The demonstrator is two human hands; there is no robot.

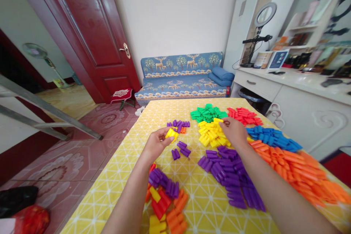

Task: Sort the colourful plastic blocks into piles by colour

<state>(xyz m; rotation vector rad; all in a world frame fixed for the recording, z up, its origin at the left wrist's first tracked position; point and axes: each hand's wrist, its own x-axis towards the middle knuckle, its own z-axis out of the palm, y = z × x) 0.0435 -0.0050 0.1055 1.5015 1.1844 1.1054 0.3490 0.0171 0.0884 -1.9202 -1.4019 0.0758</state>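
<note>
My left hand (pixel 157 144) pinches a yellow plastic piece (pixel 172 135) made of joined tubes, held above the table's left half. My right hand (pixel 233 131) is closed at the edge of the yellow pile (pixel 211 134), its fingertips on a single yellow tube piece (pixel 218 120). Below my left hand lie a few loose purple pieces (pixel 184 148). Farther back sits a small purple cluster (pixel 179 124) with an orange bit. A large purple pile (pixel 233 175) spreads under my right forearm. Beside my left forearm is a mixed heap (pixel 161 203) of purple, red, yellow and orange pieces.
Green (pixel 208 113), red (pixel 244 116), blue (pixel 274 137) and orange (pixel 298 172) piles line the back and right of the patterned yellow tablecloth (pixel 120 186). Beyond stands a blue sofa (pixel 178 80). At right is a white dresser (pixel 307 106); a metal ladder (pixel 46 113) leans left.
</note>
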